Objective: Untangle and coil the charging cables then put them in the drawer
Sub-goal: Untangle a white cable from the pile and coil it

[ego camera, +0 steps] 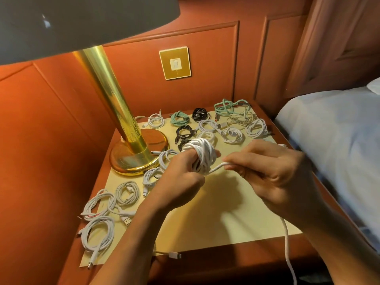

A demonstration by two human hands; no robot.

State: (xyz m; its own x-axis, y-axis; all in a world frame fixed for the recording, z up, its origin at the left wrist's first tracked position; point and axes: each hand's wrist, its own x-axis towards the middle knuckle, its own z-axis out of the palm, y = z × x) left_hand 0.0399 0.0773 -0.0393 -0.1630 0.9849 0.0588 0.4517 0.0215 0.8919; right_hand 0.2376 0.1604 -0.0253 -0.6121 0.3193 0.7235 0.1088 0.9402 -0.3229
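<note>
Lampshade (82, 21) cut off top-left — white cable (286, 243) exits bottom edge.

Both forearms come in from the bottom edge and meet in the middle. The left grip (181, 179) is curled, and its fingers are inside the loops of a white cable (202, 159). The right grip (273, 171), just beside it, pinches one strand of the same cable between thumb and fingertips.
</note>
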